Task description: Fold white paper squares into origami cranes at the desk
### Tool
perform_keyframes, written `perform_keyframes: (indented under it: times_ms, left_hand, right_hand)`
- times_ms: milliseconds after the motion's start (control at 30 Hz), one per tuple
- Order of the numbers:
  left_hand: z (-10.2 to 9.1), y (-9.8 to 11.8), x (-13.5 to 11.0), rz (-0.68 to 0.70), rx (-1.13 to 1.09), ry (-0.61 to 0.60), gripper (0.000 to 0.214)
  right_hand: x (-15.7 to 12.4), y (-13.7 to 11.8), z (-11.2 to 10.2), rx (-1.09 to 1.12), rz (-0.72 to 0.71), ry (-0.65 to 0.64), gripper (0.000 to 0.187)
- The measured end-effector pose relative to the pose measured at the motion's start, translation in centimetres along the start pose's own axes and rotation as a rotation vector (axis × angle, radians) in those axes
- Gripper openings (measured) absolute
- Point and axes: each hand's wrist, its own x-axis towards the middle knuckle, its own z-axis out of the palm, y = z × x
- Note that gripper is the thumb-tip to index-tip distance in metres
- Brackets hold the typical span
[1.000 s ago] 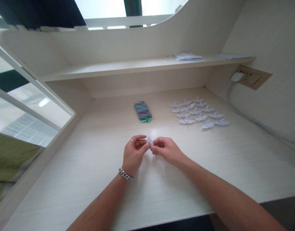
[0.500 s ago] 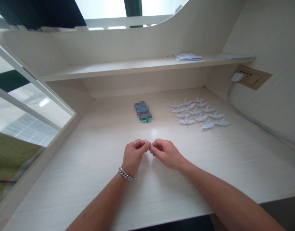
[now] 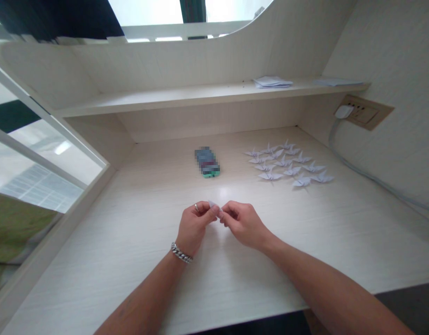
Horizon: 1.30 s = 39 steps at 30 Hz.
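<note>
A small folded white paper is pinched between my two hands above the desk, mostly covered by fingertips. My left hand, with a ring and a chain bracelet, is closed on its left side, and a pointed white tip sticks up past the thumb. From the right, my right hand pinches the paper's other edge, thumb against forefinger. The fingertips of both hands nearly meet. Beyond them to the right, several white paper cranes stand grouped in loose rows on the desk.
A blurred phone-like object with a green edge lies behind my hands. Folded white papers rest on the shelf. At right, a white plug sits in the wall socket, its cable running along the wall.
More of the paper's white tip shows above my left thumb. Both hands stay in almost the same place, still pinching.
</note>
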Motion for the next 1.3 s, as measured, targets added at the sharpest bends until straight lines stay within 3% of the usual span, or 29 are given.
perform_keyframes:
  times_ms: [167, 333, 633, 767, 1033, 1300]
  left_hand:
    - [-0.16, 0.47, 0.01, -0.056, -0.095, 0.047, 0.024]
    - [-0.14, 0.57, 0.00, -0.110, -0.181, -0.043, 0.029]
    - [-0.07, 0.21, -0.19, -0.142, -0.243, -0.120, 0.031]
    - [-0.03, 0.21, -0.17, -0.128, -0.238, -0.135, 0.029]
    - [0.15, 0.38, -0.04, -0.102, -0.193, -0.087, 0.032]
    - [0.22, 0.62, -0.07, -0.150, -0.063, -0.014, 0.029]
  right_hand:
    - [0.06, 0.02, -0.34, 0.262, 0.030, -0.002, 0.020]
    - [0.61, 0.23, -0.30, 0.572, 0.147, -0.026, 0.024]
    - [0.58, 0.52, -0.63, 0.807, 0.283, -0.148, 0.023]
    - [0.60, 0.32, -0.38, 0.766, 0.252, -0.112, 0.020]
    - [0.16, -0.23, 0.18, 0.398, 0.047, 0.162, 0.014]
    - [0.15, -0.14, -0.58, 0.290, -0.008, 0.149, 0.013]
